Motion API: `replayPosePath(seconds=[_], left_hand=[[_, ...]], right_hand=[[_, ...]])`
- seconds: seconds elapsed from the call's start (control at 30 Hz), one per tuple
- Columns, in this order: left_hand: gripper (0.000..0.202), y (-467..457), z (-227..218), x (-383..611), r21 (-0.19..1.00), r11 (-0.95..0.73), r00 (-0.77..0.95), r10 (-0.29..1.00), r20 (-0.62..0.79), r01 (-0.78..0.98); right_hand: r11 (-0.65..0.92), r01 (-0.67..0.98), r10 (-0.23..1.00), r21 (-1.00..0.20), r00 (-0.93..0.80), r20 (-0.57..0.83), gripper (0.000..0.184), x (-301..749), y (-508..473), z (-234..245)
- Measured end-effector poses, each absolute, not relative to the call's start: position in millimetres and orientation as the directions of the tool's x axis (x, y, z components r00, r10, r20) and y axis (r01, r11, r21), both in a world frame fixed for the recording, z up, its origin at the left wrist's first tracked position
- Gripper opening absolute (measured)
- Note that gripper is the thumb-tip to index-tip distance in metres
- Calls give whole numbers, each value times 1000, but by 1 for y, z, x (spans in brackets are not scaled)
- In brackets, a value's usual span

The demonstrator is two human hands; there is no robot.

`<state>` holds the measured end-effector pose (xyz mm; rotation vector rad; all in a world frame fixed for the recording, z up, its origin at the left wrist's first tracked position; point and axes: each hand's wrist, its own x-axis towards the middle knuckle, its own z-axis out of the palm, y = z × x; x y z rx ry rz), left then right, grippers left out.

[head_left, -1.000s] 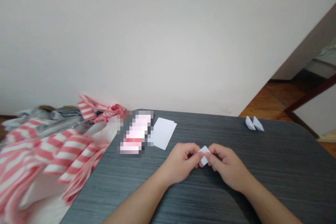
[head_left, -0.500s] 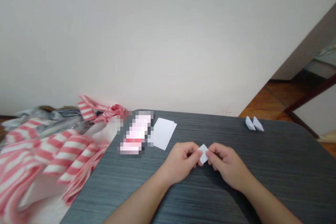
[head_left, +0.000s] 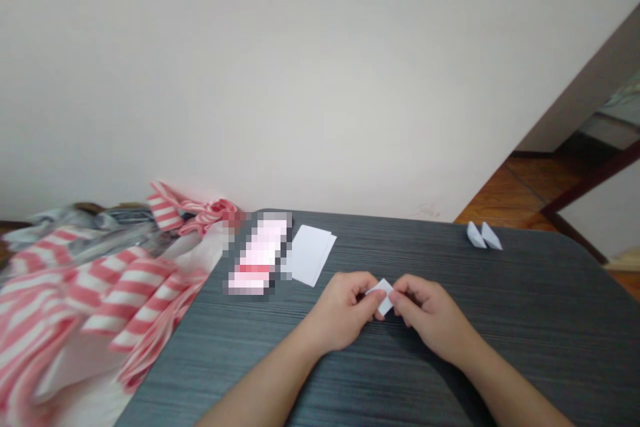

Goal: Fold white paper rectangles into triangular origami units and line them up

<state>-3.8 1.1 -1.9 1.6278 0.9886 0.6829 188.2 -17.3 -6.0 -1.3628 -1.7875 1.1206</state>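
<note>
A small piece of folded white paper [head_left: 385, 296], roughly diamond-shaped, is pinched between both hands above the dark table [head_left: 240, 373]. My left hand [head_left: 349, 307] grips its left side, thumb on top, with the other fingers curled behind. On the opposite side, my right hand [head_left: 424, 310] pinches the right corner between thumb and curled fingers. Parts of the paper are covered by the thumbs. Beyond my left hand lie several flat sheets of white paper [head_left: 311, 255], stacked slightly askew.
Two small folded paper boats [head_left: 484, 235] stand at the table's far right. A pixelated pink and white rectangular item [head_left: 260, 253] lies at the far left. Red-and-white striped cloth [head_left: 130, 287] is heaped beside the table's left edge. A pale wall [head_left: 320, 80] rises behind.
The folded paper has shifted slightly left and toward me, and more of its left part shows behind my left thumb. My right hand has moved slightly left with it.
</note>
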Motion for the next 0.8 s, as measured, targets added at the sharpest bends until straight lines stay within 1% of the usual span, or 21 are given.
replayPosePath(seconds=[0.2, 0.4, 0.63, 0.8], left_hand=[[31, 2, -5, -1, 975, -27, 483, 871, -86, 222], [27, 4, -9, 1, 993, 87, 452, 884, -116, 84], [28, 3, -13, 1, 989, 75, 410, 904, -121, 125], [28, 3, -13, 2, 992, 83, 392, 913, -115, 99]], right_hand=[[88, 454, 969, -887, -247, -30, 24, 192, -17, -8], [59, 425, 979, -903, -203, -31, 26, 198, -16, -13], [31, 419, 981, -907, -187, -52, 26, 197, -17, -11], [24, 405, 987, -914, -157, -44, 23, 195, -16, -10]])
